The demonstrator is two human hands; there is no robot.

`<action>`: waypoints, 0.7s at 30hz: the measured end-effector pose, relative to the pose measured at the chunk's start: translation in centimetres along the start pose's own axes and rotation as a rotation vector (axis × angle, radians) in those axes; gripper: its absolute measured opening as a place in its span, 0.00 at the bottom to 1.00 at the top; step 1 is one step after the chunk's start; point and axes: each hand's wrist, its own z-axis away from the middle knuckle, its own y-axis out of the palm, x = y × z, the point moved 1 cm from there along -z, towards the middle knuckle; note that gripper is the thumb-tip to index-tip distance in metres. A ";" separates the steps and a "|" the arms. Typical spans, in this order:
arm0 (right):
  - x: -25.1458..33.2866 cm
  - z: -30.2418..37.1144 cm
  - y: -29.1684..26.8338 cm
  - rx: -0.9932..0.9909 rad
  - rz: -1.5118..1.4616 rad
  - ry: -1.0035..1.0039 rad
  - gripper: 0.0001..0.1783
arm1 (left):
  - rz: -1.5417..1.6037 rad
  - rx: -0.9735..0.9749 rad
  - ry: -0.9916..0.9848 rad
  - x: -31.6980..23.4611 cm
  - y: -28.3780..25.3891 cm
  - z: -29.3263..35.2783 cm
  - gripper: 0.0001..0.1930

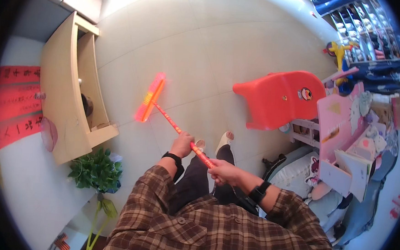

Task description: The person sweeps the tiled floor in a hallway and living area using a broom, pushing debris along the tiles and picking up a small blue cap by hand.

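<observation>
We are clamping the broom (169,120) in left hand (181,145) and right hand (225,172), apparently sweeping floor (194,65) left of centre, next stroke needing cabinet (65,89) clearance.

a slender red-patterned broom (168,119) slants from the right hand (225,173) through the left hand (181,146), wide orange-pink head (151,97) beyond.

1 head-worn fisheye view looks down over the near hands (182,145) to the floor (199,56) beyond.
</observation>
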 end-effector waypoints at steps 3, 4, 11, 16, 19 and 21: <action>-1.6 3.5 -2.1 -0.049 -0.110 0.016 0.19 | 0.031 -0.029 0.056 -2.9 2.6 0.0 0.02; -2.7 5.0 -3.7 -0.068 -0.156 0.023 0.18 | 0.059 -0.003 0.156 -4.8 4.0 -0.4 0.03; -4.1 19.0 -6.9 -0.259 -0.169 0.214 0.22 | 0.125 0.268 0.471 -19.3 8.2 -1.7 0.05; -2.2 17.3 -7.9 -0.100 0.024 0.261 0.24 | 0.279 0.162 0.334 -18.8 4.5 -0.6 0.06; -0.6 12.3 -5.8 -0.044 0.567 0.252 0.23 | 0.280 0.046 0.081 -12.7 8.1 1.4 0.07; 0.0 8.3 -4.9 -0.005 0.681 0.261 0.22 | 0.312 0.007 0.045 -8.7 8.3 2.4 0.07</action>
